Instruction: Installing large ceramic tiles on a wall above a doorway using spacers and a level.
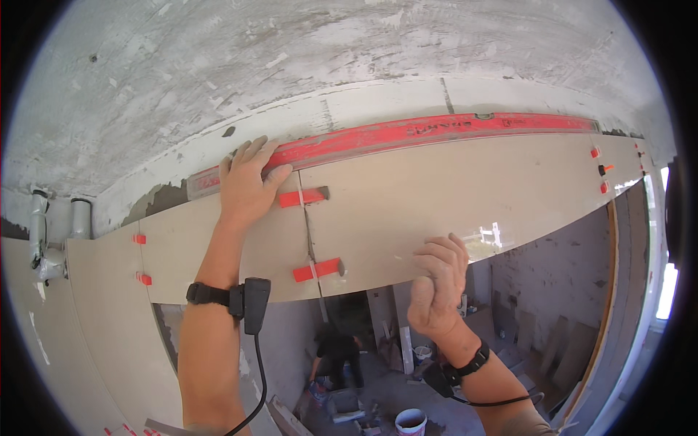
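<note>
A long red spirit level [363, 140] lies along the top edge of a row of beige wall tiles [407, 196]. My left hand [249, 185] holds it near its left end, fingers over its upper edge and thumb below. My right hand [440, 285] is at the lower edge of the large tile, fingers curled together with nothing visible in them; whether it touches the tile I cannot tell. Between the hands, two red tile levelling wedges, an upper one [304, 196] and a lower one [317, 269], sit across the vertical joint.
More red clips [142, 279] mark the left joint, and others [603, 187] the right. Grey pipes [80, 218] stand at far left. Below, through the opening, a person in dark clothes [339, 354] bends over near a bucket [411, 421] and leaning boards [574, 352].
</note>
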The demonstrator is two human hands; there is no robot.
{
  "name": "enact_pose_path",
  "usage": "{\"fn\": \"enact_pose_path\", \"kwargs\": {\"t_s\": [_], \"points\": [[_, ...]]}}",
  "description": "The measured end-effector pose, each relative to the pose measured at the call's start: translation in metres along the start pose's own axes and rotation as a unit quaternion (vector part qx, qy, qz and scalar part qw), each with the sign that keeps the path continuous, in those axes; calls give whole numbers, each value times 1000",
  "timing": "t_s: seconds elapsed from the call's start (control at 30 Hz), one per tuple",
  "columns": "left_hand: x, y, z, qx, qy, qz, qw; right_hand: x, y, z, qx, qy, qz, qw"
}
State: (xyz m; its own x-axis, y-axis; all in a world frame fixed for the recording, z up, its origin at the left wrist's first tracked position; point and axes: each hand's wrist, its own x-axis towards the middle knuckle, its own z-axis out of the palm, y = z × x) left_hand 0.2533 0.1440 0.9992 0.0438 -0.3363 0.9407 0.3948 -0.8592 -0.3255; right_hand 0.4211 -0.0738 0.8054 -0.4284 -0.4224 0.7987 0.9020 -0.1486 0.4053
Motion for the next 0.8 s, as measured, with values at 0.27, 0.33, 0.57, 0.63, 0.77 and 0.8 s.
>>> {"fn": "enact_pose_path", "kwargs": {"t_s": [0.27,0.33,0.57,0.63,0.77,0.8], "points": [[-33,-16,-29,13,81,-31,996,-15,14,-66,-28,-29,44,998],[-56,4,-43,-50,175,-29,983,-25,19,-89,-14,-36,55,998],[-217,116,-68,-192,126,1,973,-77,22,-183,-45,-74,174,981],[-257,149,-58,-228,37,7,973,-91,22,-198,-41,-86,211,973],[-293,184,-38,-279,-34,23,959,-116,25,-222,-41,-168,264,949],[-283,186,-39,-257,-22,36,965,-124,26,-230,-55,-195,264,943]]}}
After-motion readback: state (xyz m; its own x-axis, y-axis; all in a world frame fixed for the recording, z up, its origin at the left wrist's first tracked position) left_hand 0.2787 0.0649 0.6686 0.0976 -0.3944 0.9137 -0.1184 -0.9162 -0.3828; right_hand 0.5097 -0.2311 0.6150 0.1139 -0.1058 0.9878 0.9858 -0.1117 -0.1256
